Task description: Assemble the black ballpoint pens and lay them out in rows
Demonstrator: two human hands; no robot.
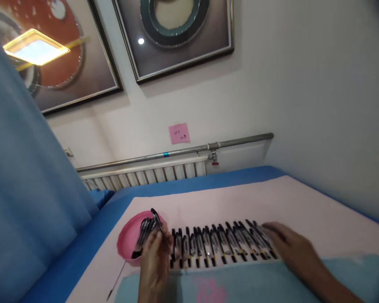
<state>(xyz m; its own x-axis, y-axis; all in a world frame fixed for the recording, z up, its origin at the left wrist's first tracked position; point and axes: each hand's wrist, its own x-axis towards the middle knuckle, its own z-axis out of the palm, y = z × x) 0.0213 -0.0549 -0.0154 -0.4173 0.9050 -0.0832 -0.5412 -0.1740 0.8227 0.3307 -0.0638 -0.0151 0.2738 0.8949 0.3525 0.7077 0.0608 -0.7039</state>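
A smooth pale-pink sheet (227, 198) spans the lower frame, slim black-capped clear pens (206, 237) lined up at lower centre. The left hand (154, 251) curls around a black pen (156, 217) beside a round pink bowl (124, 240); the right hand (292, 243), apart at lower right, is blurred, its grip unclear.

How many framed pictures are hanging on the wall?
2. The first framed picture is at upper left, partly hidden by the blue curtain; the second framed picture is to its right. The view's top edge cuts both.
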